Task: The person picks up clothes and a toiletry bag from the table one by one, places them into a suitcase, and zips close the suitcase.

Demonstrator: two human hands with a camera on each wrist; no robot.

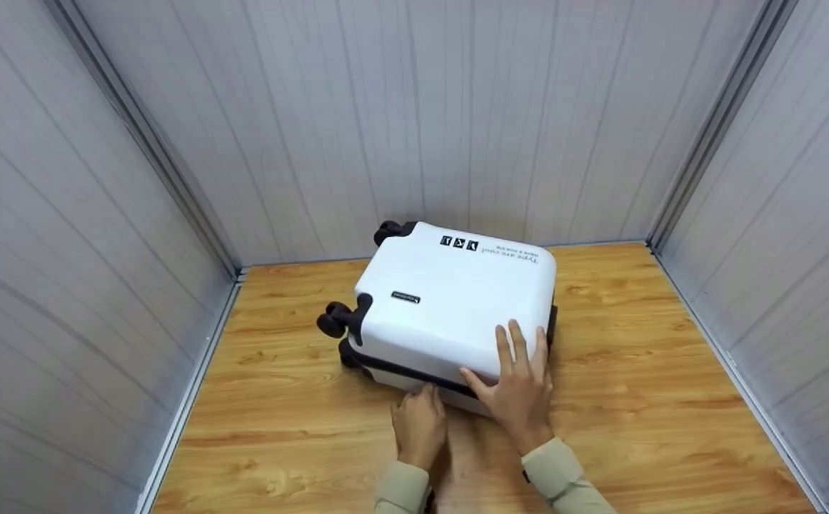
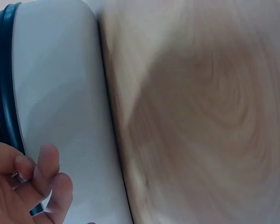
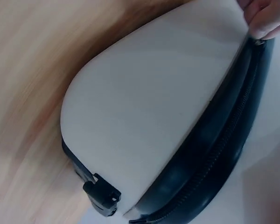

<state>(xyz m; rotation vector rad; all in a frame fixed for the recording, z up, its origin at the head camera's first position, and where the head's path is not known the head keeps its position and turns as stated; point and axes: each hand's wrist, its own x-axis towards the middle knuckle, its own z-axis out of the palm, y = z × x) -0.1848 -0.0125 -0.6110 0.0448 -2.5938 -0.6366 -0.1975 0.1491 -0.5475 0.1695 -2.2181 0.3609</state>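
A white hard-shell suitcase lies flat on its side, black wheels pointing left. Around its edge runs a black zipper. At the near side, my left hand pinches the zipper pull between thumb and finger; a bit of metal shows at the fingertips in the left wrist view, where the hand is at the lower left. With fingers spread, my right hand rests on the shell's near right corner. In the right wrist view the right hand itself is hardly visible.
Beneath the suitcase is a wood-patterned floor. Pale panelled walls stand at the back, the left and the right. A black fitting sits at one end of the suitcase.
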